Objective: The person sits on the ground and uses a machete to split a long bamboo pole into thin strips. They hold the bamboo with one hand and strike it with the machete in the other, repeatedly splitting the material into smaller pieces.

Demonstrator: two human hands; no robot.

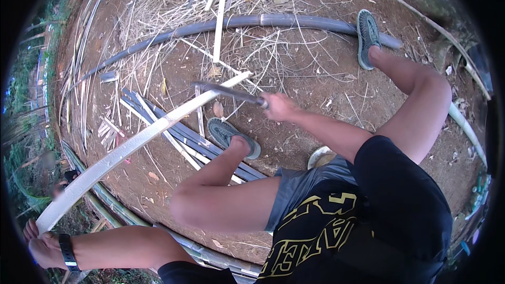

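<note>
A long, pale split-bamboo strip (126, 150) slants across the left half of the head view, its inner face up. My left hand (44, 247), at the far lower left, is closed round its near end. My right hand (280, 107), near the middle, grips the handle of a long-bladed knife (231, 93). The dark blade points left and crosses the strip close to its far tip; whether it bites into the bamboo I cannot tell.
Beyond the strip, a long dark bamboo pole (310, 20) curves across the dirt, one sandaled foot (368, 39) against it. Thin shavings (163, 10) litter the ground. Split bamboo pieces (192, 139) lie under the strip, beside my other foot (231, 135). Green poles (118, 208) lie at lower left.
</note>
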